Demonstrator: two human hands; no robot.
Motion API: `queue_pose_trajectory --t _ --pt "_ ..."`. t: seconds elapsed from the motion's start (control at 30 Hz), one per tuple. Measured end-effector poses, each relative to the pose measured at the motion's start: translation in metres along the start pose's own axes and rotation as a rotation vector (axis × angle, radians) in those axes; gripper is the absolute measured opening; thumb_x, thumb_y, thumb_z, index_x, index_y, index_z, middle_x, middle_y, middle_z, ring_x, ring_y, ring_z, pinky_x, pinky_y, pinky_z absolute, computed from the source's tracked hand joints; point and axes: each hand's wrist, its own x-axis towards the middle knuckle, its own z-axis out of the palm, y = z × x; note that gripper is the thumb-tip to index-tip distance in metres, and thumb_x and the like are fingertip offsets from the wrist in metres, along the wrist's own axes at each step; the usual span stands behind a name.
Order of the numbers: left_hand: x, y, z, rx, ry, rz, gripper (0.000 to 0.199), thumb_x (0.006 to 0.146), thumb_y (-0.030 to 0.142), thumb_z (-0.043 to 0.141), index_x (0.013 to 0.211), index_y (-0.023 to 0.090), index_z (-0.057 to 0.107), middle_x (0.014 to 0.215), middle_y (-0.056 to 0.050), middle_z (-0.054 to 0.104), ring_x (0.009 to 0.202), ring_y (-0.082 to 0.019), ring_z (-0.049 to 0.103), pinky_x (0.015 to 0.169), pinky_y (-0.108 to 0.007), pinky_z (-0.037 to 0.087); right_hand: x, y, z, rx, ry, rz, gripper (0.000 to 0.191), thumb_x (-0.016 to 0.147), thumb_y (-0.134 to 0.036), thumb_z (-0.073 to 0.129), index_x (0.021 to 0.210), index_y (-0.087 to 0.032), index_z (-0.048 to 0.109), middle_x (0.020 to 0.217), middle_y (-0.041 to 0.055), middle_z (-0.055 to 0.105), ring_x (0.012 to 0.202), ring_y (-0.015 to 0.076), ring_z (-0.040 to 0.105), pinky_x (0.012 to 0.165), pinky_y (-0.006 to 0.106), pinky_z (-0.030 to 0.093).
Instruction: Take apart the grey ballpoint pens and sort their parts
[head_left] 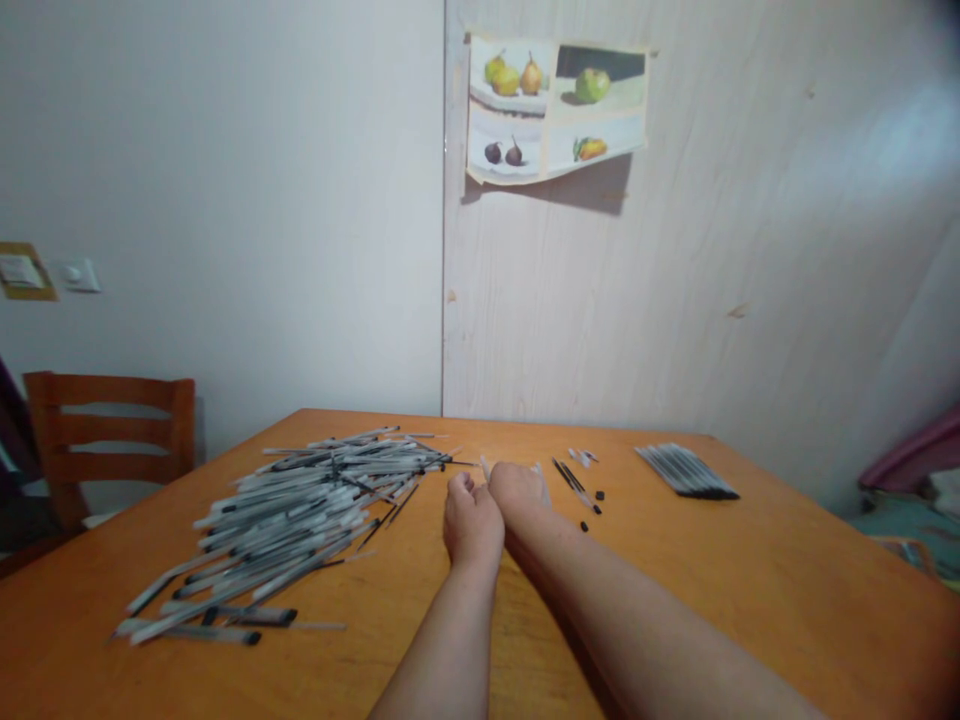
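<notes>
My left hand [474, 522] and my right hand [517, 490] meet over the middle of the wooden table [420, 640]. The left fingers are curled, and what they hold is hidden. My right hand is closed in a fist; a pale translucent piece [484, 467] pokes out at its left, too small to name. Left of both hands spreads a large loose pile of pens [307, 510] with clear barrels and black ends. To the right lie a few dark pen refills [570, 478] and small black caps [584, 526].
A neat row of pens [686, 471] lies at the table's right. Small white bits [583, 457] rest near the back. A wooden chair [112, 430] stands at the left. Behind the table is a wall with a fruit print [555, 110].
</notes>
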Motion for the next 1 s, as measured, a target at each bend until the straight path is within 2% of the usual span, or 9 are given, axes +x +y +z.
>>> queue_pose_trajectory --t 0.2,0.33,0.47,0.57,0.63,0.77,0.87,0.93,1.0 --pt "-0.004 0.008 -0.003 0.055 -0.051 0.071 0.036 0.091 0.022 0.04 0.123 0.018 0.056 0.127 -0.012 0.064 0.117 -0.021 0.06 0.098 -0.032 0.044 -0.006 0.015 -0.014 0.091 0.114 0.07 0.029 0.091 -0.029 0.052 0.106 -0.011 0.07 0.105 0.0214 0.072 0.101 0.0279 0.069 0.081 0.033 0.049" --pt "-0.018 0.022 -0.007 0.165 -0.077 0.3 0.042 0.087 0.017 0.044 0.128 0.018 0.055 0.131 -0.011 0.061 0.123 -0.021 0.054 0.106 -0.033 0.038 -0.008 0.042 -0.025 0.184 0.155 -0.004 0.02 0.086 -0.026 0.055 0.096 -0.016 0.069 0.097 0.0133 0.074 0.091 0.0243 0.068 0.073 0.029 0.047" --pt "-0.037 0.039 -0.013 0.291 -0.113 0.466 0.043 0.087 0.021 0.05 0.129 0.027 0.056 0.136 -0.005 0.059 0.132 -0.023 0.044 0.109 -0.038 0.032 -0.013 0.066 -0.031 0.513 0.15 -0.132 0.007 0.079 -0.019 0.058 0.075 -0.017 0.064 0.075 0.0042 0.07 0.073 0.0154 0.063 0.063 0.022 0.042" --pt "-0.044 0.047 -0.016 0.35 -0.162 0.519 0.036 0.089 0.023 0.051 0.122 0.031 0.062 0.127 -0.003 0.065 0.127 -0.024 0.048 0.108 -0.042 0.03 -0.023 0.074 -0.033 0.787 0.07 -0.17 0.009 0.075 -0.018 0.058 0.067 -0.017 0.058 0.062 -0.0008 0.062 0.058 0.0105 0.055 0.054 0.019 0.038" --pt "-0.045 0.049 -0.017 0.362 -0.194 0.549 0.031 0.091 0.026 0.049 0.116 0.032 0.065 0.117 -0.003 0.07 0.119 -0.023 0.053 0.105 -0.042 0.03 -0.031 0.076 -0.035 0.884 0.041 -0.177 0.008 0.072 -0.016 0.058 0.065 -0.018 0.056 0.058 -0.0029 0.058 0.053 0.0088 0.05 0.05 0.019 0.035" --pt "-0.044 0.05 -0.018 0.371 -0.236 0.553 0.025 0.093 0.031 0.048 0.106 0.032 0.069 0.103 -0.002 0.073 0.105 -0.022 0.059 0.099 -0.041 0.033 -0.038 0.087 -0.041 0.965 0.004 -0.17 0.006 0.075 -0.023 0.058 0.072 -0.018 0.057 0.061 -0.0021 0.06 0.049 0.0075 0.045 0.047 0.019 0.031" --pt "-0.041 0.049 -0.018 0.359 -0.213 0.499 0.024 0.093 0.034 0.049 0.106 0.032 0.069 0.105 -0.001 0.073 0.103 -0.023 0.061 0.094 -0.039 0.037 -0.032 0.109 -0.042 1.002 0.076 -0.063 0.012 0.081 -0.029 0.053 0.077 -0.018 0.056 0.067 0.0002 0.062 0.048 0.0075 0.044 0.046 0.019 0.031" --pt "-0.039 0.048 -0.018 0.347 -0.195 0.449 0.025 0.093 0.034 0.049 0.108 0.031 0.069 0.108 -0.002 0.073 0.105 -0.022 0.061 0.092 -0.037 0.039 -0.025 0.128 -0.04 0.905 0.137 0.02 0.012 0.082 -0.026 0.05 0.074 -0.018 0.054 0.064 0.0003 0.06 0.048 0.0084 0.044 0.047 0.02 0.031" --pt "-0.036 0.047 -0.017 0.334 -0.187 0.401 0.027 0.093 0.034 0.048 0.11 0.03 0.068 0.11 -0.003 0.073 0.107 -0.022 0.061 0.091 -0.035 0.04 -0.02 0.147 -0.036 0.687 0.202 0.073 0.016 0.082 -0.023 0.049 0.068 -0.018 0.054 0.063 0.0 0.058 0.051 0.0089 0.045 0.048 0.02 0.03"
